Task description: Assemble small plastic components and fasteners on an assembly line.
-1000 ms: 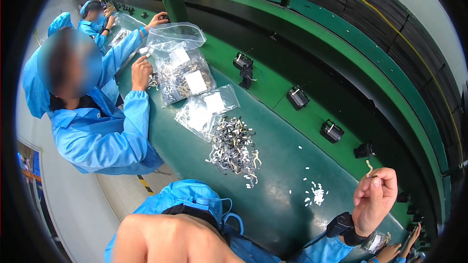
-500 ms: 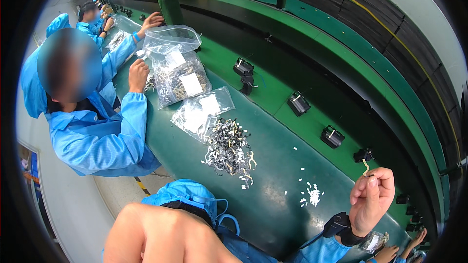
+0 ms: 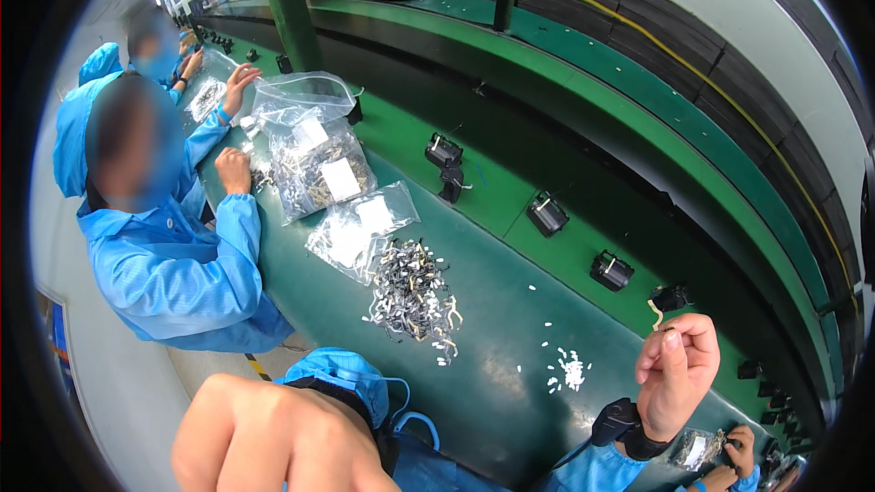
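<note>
My right hand (image 3: 679,369) is raised over the far edge of the green table, thumb and fingertips pinching a small cream strip (image 3: 656,314) with a dark end. My left hand (image 3: 273,433) is large and close at the lower edge, its fingers curled. Whatever those fingers may hold is hidden. Loose white pieces (image 3: 571,370) lie on the table left of my right hand. Further left is a heap of black, white and cream strips (image 3: 412,296). A black device (image 3: 670,299) sits just beyond my right fingertips.
Black devices (image 3: 547,214) stand in a row on the green belt. Clear bags (image 3: 319,164) lie at the left, where a co-worker in blue (image 3: 169,255) sits. Another person's hands (image 3: 738,456) and a small bag (image 3: 697,448) are at the lower right.
The whole view has shifted slightly, with table items now lower and further left. My left hand appears further left. My right hand keeps its pinch on the strip.
</note>
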Available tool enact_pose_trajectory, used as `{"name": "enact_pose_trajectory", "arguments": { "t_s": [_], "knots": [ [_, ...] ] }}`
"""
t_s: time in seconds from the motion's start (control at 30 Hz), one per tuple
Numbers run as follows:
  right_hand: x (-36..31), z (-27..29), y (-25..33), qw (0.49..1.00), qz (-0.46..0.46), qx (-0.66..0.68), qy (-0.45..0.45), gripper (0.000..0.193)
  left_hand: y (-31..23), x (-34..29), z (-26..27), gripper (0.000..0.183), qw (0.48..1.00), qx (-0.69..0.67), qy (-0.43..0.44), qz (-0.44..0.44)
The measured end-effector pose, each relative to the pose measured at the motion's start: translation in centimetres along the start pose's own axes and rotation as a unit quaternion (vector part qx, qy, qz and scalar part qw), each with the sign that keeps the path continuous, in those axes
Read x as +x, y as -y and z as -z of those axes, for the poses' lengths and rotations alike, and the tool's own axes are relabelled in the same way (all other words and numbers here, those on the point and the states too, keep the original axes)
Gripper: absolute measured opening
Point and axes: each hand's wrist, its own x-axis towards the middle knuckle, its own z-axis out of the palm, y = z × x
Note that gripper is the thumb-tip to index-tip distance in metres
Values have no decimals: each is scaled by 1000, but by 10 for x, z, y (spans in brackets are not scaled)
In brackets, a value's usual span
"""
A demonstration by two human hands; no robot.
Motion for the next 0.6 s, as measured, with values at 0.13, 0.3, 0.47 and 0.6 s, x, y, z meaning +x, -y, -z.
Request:
{"name": "enact_pose_trajectory", "arguments": {
  "t_s": [0.13,0.3,0.47,0.6],
  "knots": [
    [-1,4,1,1000,2,5,-1,20,4,0,5,15,998,-36,44,-26],
    [2,-2,1,999,-7,29,15,19,8,-11,-5,14,991,79,-50,-100],
    [3,8,5,1000,-7,12,10,17,48,-6,27,12,944,150,-284,-75],
    [2,5,7,1000,0,-3,4,15,70,-5,67,16,912,102,-398,18]
  ]
}}
